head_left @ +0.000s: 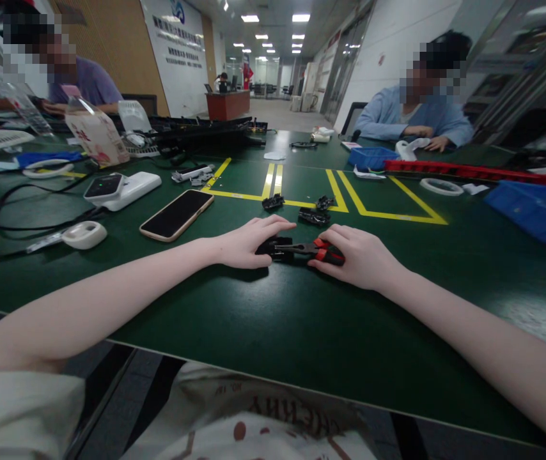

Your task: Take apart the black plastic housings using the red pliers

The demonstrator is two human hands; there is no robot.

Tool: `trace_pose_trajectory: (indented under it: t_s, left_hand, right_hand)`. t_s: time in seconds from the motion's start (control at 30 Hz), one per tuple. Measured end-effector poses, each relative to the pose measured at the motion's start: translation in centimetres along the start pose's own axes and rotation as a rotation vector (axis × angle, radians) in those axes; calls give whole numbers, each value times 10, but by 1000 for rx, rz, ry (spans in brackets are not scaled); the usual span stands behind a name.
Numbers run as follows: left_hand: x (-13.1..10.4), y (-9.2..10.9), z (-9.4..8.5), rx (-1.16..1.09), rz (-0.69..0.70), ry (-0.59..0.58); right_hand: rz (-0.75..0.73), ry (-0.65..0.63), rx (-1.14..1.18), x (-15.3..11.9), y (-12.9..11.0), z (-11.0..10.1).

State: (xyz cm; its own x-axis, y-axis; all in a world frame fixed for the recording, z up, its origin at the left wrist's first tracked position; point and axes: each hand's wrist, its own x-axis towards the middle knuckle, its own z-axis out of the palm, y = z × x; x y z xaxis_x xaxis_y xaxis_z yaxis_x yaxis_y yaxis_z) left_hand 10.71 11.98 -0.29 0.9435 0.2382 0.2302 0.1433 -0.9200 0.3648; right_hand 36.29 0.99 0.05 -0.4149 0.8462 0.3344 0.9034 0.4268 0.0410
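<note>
Red-and-black handled pliers (329,253) are gripped in my right hand (362,255), their jaws pointing left. The jaws reach a small black plastic part (280,248) low over the green table (234,326). My left hand (249,244) holds that part from its left side, thumb in front and fingers behind. Whether the jaws bite on the part or only touch it, I cannot tell. Just beyond my hands lie several similar small black parts: one (273,202) behind my left fingers, others (314,216) behind the pliers.
A phone (177,215), a white device with a screen (124,190) and a cream ring-shaped object (84,235) lie left. Yellow tape (273,182) marks the table beyond. Blue trays (536,211), a tape roll (440,186) and a long red strip (474,172) sit right. Other people sit across the table.
</note>
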Motion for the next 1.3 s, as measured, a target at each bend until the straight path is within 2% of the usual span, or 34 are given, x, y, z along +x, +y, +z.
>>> trace_pose_trajectory:
  t_s: [0.3,0.67,1.0,1.3]
  left_hand:
    - [0,-1,-4,-32,-34,8]
    - [-2,-10,-8,-100,-7,50]
    - [-2,-17,-7,-154,54,92]
    - [-3,-18,-6,-186,49,101]
  right_hand:
    - [50,20,95,-1,3,1]
    - [124,75,258,-1,9,1]
    - [128,89,261,-1,10,4]
    - [131,136,269,-3,9,5]
